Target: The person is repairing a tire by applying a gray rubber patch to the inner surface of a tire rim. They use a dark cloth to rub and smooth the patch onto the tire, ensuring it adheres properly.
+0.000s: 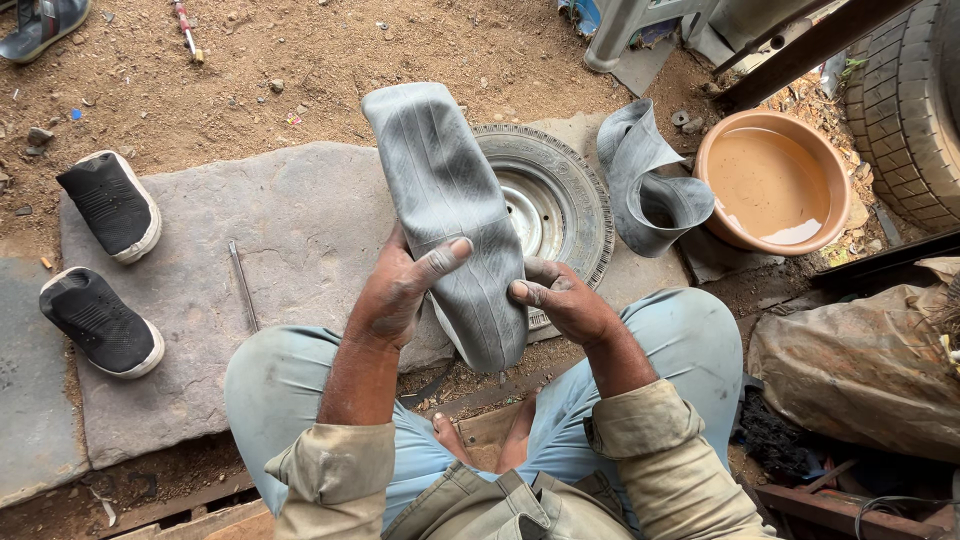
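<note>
A flattened grey rubber inner tube (pixel 445 205) stands up in front of me, held between both hands. My left hand (pixel 400 290) grips its left edge with the thumb pressed across the front. On the lower right edge my right hand (pixel 562 300) pinches the tube with thumb and fingers. Behind the tube a small wheel with tyre (pixel 555 200) lies flat on a stone slab (pixel 290 240). I sit with knees apart, bare feet below the tube.
A second curled strip of grey rubber (pixel 650 185) lies right of the wheel, beside a brown basin of muddy water (pixel 775 180). Two black shoes (pixel 105 260) and a thin metal rod (pixel 243 288) rest on the slab. A large tyre (pixel 915 110) stands at far right.
</note>
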